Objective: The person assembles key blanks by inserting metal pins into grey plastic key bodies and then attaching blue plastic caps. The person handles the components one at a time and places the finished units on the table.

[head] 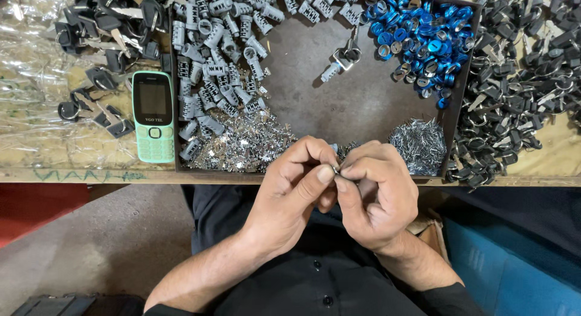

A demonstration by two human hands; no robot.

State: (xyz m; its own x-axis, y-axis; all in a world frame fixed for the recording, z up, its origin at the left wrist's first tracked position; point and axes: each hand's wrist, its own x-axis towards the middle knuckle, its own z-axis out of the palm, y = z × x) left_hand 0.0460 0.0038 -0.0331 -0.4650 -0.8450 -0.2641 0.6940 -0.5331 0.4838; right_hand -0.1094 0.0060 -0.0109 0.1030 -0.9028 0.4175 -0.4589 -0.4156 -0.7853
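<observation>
Both hands are raised together at the near edge of the bench, fingertips meeting. The left hand [296,192] and the right hand [378,192] pinch between thumbs and forefingers a small silver metal part [336,169], mostly hidden by the fingers; its exact kind cannot be told. Both hands are closed narrowly on it.

Directly beyond the hands lies a shallow dark metal tray [357,104]. Just beyond the left hand sits a heap of small flat silver metal plates [242,148], and further off a pile of grey cylindrical lock cores [224,44]. Just beyond the right hand lies a heap of thin silver pins [419,143]; further, a pile of blue ring-shaped caps [423,41]. A green push-button mobile phone [152,116] lies well left of the left hand. Black-headed keys on rings [520,68] crowd the bench to the right.

Risk, as judged: the part is held over the bench edge, above the lap; a slip of the fingertips would likely drop it to the floor. The adjoining heaps could also intermix if knocked.
</observation>
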